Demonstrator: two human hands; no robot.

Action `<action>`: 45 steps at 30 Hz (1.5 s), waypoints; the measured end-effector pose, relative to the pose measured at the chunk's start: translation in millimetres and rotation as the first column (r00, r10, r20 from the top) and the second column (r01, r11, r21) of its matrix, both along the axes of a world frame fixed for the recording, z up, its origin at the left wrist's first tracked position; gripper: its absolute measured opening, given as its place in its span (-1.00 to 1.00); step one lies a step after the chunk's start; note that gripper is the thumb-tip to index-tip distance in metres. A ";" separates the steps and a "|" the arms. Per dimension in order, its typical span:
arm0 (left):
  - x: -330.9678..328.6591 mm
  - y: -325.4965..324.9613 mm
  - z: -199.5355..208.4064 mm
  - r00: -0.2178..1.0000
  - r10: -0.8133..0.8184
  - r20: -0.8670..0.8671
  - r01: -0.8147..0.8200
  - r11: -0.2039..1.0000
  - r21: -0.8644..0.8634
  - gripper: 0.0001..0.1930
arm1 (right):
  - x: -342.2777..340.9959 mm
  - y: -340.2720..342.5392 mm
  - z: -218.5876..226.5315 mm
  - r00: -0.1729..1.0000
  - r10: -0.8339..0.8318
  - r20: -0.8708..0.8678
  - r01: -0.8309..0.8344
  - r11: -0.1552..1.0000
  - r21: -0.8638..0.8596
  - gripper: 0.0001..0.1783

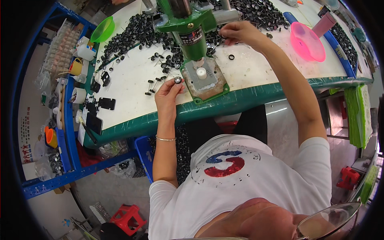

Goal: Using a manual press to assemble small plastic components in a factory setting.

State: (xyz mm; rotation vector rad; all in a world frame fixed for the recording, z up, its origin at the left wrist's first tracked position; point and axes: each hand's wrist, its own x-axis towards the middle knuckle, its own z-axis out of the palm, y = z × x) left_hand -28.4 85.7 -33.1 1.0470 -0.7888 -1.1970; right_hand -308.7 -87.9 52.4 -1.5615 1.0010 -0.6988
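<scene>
Between the thumb and fingers of my left hand (168,96) is a small black toy wheel (177,80) with a silver spoked hub. That hand is at the table's near edge, just left of the green bench press (192,38). A white round holder (201,73) stands on the press's base plate (216,85), under the ram. My right hand (242,33) is right of the press, beside the heap of black wheels (262,14). Its fingers are curled together, and what they hold, if anything, I cannot make out. A loose black ring (231,57) lies below it.
More wheels with axles (136,34) spread behind and left of the press. A pink bowl (307,42) stands at right beside a blue tray (344,52). At left are a green bowl (103,29), black flat parts (107,103), a phone (94,123) and a blue rack (69,104).
</scene>
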 end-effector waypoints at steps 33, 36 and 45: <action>-4.5 2.3 -11.4 0.998 0.054 0.013 -0.052 0.994 -0.095 -0.83 | 16.2 7.9 -62.9 0.858 -0.183 -0.480 -0.309 0.562 -0.767 -0.86; -6.4 2.3 -9.5 0.998 0.063 0.020 -0.061 0.994 -0.085 -0.84 | 15.6 17.5 -57.0 0.878 -0.206 -0.432 -0.212 0.642 -0.737 -0.84; -12.8 5.8 -3.3 0.997 0.080 0.019 -0.079 0.995 -0.062 -0.85 | 45.9 80.0 -20.3 0.991 0.127 -0.040 -0.132 0.969 -0.209 -0.71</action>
